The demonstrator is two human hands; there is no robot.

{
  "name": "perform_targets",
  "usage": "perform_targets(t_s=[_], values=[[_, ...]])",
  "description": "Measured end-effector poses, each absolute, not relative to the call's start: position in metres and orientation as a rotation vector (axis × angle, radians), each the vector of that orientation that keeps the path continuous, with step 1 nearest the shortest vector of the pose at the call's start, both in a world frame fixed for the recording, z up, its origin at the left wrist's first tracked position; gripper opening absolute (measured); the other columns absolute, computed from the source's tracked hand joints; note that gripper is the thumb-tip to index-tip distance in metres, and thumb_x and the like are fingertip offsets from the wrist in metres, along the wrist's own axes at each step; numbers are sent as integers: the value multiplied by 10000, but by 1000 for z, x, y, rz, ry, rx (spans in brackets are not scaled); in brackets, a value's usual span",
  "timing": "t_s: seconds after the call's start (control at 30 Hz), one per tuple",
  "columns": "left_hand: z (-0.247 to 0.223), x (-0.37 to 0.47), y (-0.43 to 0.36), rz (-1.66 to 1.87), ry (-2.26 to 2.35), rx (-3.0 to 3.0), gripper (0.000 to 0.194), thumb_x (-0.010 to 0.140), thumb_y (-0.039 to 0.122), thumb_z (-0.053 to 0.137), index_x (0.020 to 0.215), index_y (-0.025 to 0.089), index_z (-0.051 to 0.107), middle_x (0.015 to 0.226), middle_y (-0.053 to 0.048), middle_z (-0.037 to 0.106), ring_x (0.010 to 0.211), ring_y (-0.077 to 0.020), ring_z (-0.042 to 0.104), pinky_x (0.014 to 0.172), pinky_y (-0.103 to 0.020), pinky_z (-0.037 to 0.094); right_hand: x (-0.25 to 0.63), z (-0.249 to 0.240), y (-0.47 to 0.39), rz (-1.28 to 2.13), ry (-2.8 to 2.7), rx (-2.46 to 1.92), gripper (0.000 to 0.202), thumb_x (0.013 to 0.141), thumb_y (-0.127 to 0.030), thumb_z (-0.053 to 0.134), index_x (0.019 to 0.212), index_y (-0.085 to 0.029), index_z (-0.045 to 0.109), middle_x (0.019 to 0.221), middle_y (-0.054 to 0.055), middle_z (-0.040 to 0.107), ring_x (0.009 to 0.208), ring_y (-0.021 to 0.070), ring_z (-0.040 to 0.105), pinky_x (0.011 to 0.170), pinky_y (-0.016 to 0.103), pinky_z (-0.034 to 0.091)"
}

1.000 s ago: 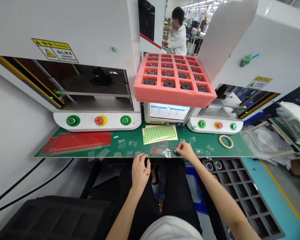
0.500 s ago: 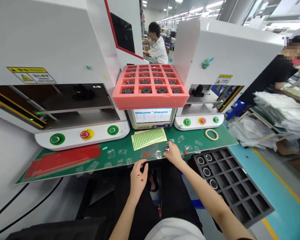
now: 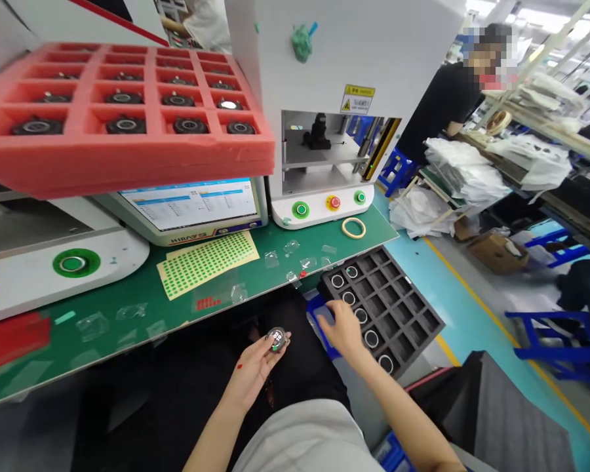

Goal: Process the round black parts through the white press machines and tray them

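Observation:
A small round dark part (image 3: 276, 339) with light markings and a green spot on its face is held by the fingers of my left hand (image 3: 253, 372), over my lap. A red bit sticks to the back of that hand. To the right, my right hand (image 3: 343, 331) hangs with fingers apart and nothing between them, beside the left edge of the black compartment tray (image 3: 407, 313). Several ringed round parts (image 3: 360, 316) sit in the tray's left compartments.
A pink foam tray (image 3: 128, 160) of black parts rests above a monitor (image 3: 191, 206). On the green table (image 3: 270, 282) are green-dot sheets (image 3: 209, 262), clear film scraps, red stickers and a tape ring (image 3: 353, 228). A press (image 3: 324, 157) stands behind. A person (image 3: 447, 98) is at the right.
The view has swung right. The round part, at my right hand before, is now in my left hand. My right hand has moved from the table edge to beside the black tray and opened.

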State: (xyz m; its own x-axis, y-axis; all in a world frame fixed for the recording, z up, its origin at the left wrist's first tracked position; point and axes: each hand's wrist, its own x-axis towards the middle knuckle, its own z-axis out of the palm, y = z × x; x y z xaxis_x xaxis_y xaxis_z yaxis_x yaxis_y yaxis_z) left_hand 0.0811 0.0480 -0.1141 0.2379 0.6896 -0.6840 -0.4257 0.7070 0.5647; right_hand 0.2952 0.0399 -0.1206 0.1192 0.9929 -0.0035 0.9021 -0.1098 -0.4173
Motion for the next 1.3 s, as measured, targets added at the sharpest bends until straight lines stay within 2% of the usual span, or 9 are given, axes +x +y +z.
perform_targets(t_s=[0.1,0.27,0.43,0.6,0.73,0.87,0.97,1.17,1.3], values=[[-123,76,43,755,1151,221,178,873,43,552,914,63,723,976,-154,749,908,-194,723,808,-242,604,334,-155,39,324,-1722,-2385,237,810,-219,649,1017,-153,553,950,171,662,979,339,627,773,429,503],[-132,65,37,805,1244,146,179,873,40,554,922,68,724,1009,-158,744,922,-190,722,823,-237,600,351,-187,26,281,-1762,-2524,306,838,-102,557,1128,-175,496,943,135,683,915,281,666,696,332,503],[-141,63,28,837,1255,88,184,884,57,549,917,73,729,1002,-148,747,942,-192,717,838,-243,595,358,-196,-26,299,-1904,-2473,323,857,-117,491,1175,-160,461,1028,151,682,944,287,678,741,354,522],[-149,63,26,809,1265,54,184,882,52,550,892,67,733,980,-153,751,893,-187,723,815,-243,594,364,-199,-90,311,-1968,-2429,257,867,-163,465,1118,-210,492,1001,142,699,917,300,691,681,366,546],[-149,67,31,766,1252,76,174,882,75,564,917,76,734,1005,-151,747,914,-190,718,838,-250,585,363,-205,-103,286,-1958,-2409,243,891,-200,451,1125,-235,503,1007,117,704,905,278,693,664,349,544],[-146,68,34,739,1261,120,187,890,84,547,912,93,732,997,-134,752,920,-178,716,844,-241,581,369,-208,-101,252,-1914,-2396,228,900,-225,447,1117,-235,517,1001,99,709,906,256,690,669,327,536],[-147,69,34,726,1277,161,182,881,81,548,898,100,729,986,-127,754,903,-178,719,839,-257,584,385,-207,-98,198,-1848,-2404,256,913,-255,415,1138,-191,519,1010,136,700,921,276,680,681,348,532],[-153,96,49,648,1213,306,133,849,134,603,884,101,727,961,-132,752,914,-201,713,890,-306,560,450,-194,-75,167,-1818,-2344,343,931,-334,396,1195,-164,535,1058,138,674,981,263,649,799,365,527],[-162,135,66,538,1144,443,105,802,167,653,845,103,723,894,-117,751,828,-205,718,863,-340,557,485,-184,-57,102,-1758,-2343,385,935,-353,396,1238,-156,529,1111,148,644,1053,272,610,871,388,503]])
